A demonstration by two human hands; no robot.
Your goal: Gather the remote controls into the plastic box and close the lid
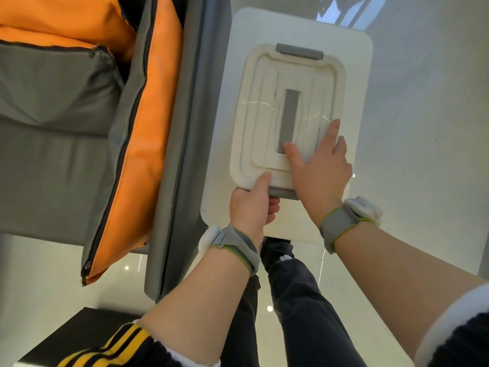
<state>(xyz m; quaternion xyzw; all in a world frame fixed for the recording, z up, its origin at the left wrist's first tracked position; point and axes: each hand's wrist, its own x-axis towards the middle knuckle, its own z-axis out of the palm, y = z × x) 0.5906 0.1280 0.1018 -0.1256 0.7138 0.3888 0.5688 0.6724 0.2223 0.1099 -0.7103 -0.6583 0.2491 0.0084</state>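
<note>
The plastic box (287, 115) is seen on a small white table (354, 62), its lid (254, 144) on; its contents are hidden. The right hand (317, 168) is pressed flat, fingers spread, on the lid. The near edge is gripped by the left hand (251, 205), whose fingers are hidden beneath.

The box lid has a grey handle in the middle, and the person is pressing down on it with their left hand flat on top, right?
Not quite. In the head view the flat hand on the lid beside the grey handle is the right hand. The left hand grips the near edge by the grey latch.
</note>
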